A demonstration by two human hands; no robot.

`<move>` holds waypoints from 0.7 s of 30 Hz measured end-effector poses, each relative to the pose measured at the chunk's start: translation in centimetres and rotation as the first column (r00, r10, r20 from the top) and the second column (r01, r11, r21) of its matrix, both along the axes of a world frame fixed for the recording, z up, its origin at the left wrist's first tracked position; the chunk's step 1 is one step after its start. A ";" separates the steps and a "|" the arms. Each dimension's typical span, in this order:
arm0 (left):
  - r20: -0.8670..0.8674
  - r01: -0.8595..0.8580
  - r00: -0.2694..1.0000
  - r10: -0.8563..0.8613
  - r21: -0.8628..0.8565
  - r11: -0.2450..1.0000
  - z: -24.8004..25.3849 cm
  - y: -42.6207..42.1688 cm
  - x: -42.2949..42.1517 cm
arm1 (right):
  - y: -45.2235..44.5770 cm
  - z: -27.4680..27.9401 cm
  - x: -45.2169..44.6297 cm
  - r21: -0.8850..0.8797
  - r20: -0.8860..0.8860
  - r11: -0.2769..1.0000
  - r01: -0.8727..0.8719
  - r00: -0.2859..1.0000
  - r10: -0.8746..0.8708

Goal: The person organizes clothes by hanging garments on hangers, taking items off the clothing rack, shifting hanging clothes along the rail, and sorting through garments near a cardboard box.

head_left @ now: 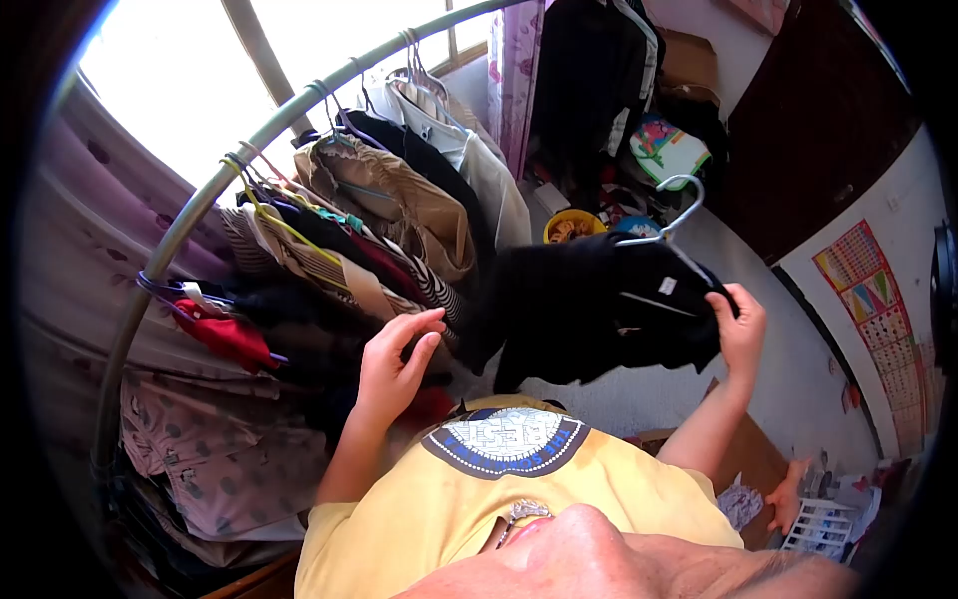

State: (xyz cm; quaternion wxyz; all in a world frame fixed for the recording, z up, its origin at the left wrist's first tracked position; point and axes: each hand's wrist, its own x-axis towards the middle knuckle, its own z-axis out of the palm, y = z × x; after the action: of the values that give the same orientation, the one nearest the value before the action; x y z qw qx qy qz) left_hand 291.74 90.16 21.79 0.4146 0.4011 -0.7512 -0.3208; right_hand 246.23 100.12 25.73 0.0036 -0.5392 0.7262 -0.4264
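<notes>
A black garment hangs on a light wire hanger in front of my chest, its hook pointing up. My right hand pinches the garment's right shoulder beside the hanger's end. To the left of the garment, my left hand is raised with thumb and fingers apart, and nothing shows between them. It is nearest to the striped clothes on the rail, next to a beige jacket.
A curved metal rail full of hung clothes arches over the left side. Pink patterned clothes hang low left. Behind the garment are a yellow basin and a dark door. A cardboard box stands low right.
</notes>
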 end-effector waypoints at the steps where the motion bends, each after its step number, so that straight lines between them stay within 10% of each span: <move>1: -0.001 -0.010 1.000 0.010 0.017 1.000 -0.3 -0.1 -0.2 | 0.0 0.5 -0.8 -0.014 -0.052 0.997 0.071 0.996 -0.072; 11: -0.081 -0.194 0.975 0.207 0.144 0.970 -1.8 1.3 -0.8 | -8.3 1.8 -4.3 -0.169 -0.355 0.926 0.336 0.856 -0.375; 21: -0.023 -0.519 0.849 0.527 0.141 0.843 -2.2 6.0 1.9 | -23.2 -0.9 -3.1 -0.202 0.009 0.978 -0.043 0.999 0.046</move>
State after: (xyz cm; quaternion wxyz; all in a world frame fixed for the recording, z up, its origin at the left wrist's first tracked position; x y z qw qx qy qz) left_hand 293.59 96.17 19.64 0.4821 0.6068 -0.5779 -0.2557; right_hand 243.14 76.96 24.86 -0.0367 -0.5502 0.6669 -0.5012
